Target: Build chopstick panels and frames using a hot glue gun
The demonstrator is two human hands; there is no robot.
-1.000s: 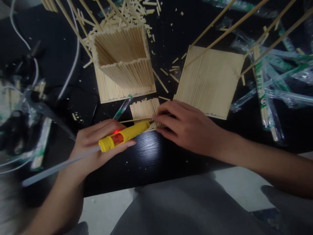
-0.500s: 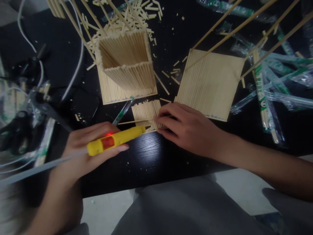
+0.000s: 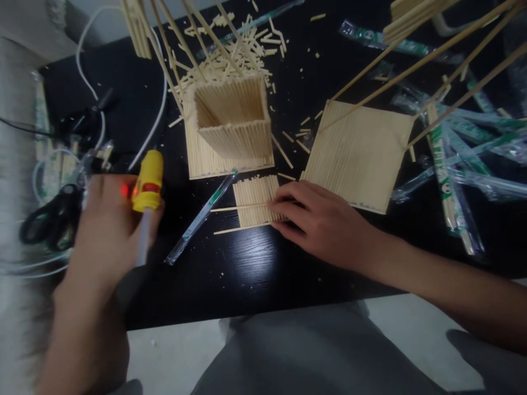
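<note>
At the left, my left hand [image 3: 109, 214] is closed round a yellow hot glue gun [image 3: 149, 181], a clear glue stick jutting from its back end and a red light glowing beside it. My right hand [image 3: 317, 216], fingers bent and close together, holds down the right end of a small panel of short wooden sticks [image 3: 251, 189]. Across that panel lies a thin stick [image 3: 224, 209], and a second stick [image 3: 225, 230] runs along its near edge. The fingers hide the right ends of both. A wrapped pair of chopsticks [image 3: 201, 215] lies left of the panel.
Behind the panel stands an open stick box [image 3: 234, 140] on a base with tall uprights. A larger stick panel [image 3: 360, 153], also with uprights, is to the right. Cut stick pieces [image 3: 242, 57], chopstick wrappers [image 3: 473, 142], black scissors [image 3: 51, 219] and a white cable [image 3: 162, 104] lie around.
My left hand has swung the glue gun left, away from the small panel, and turned its nozzle away from me. My right hand stays on the panel. The view has shifted slightly.
</note>
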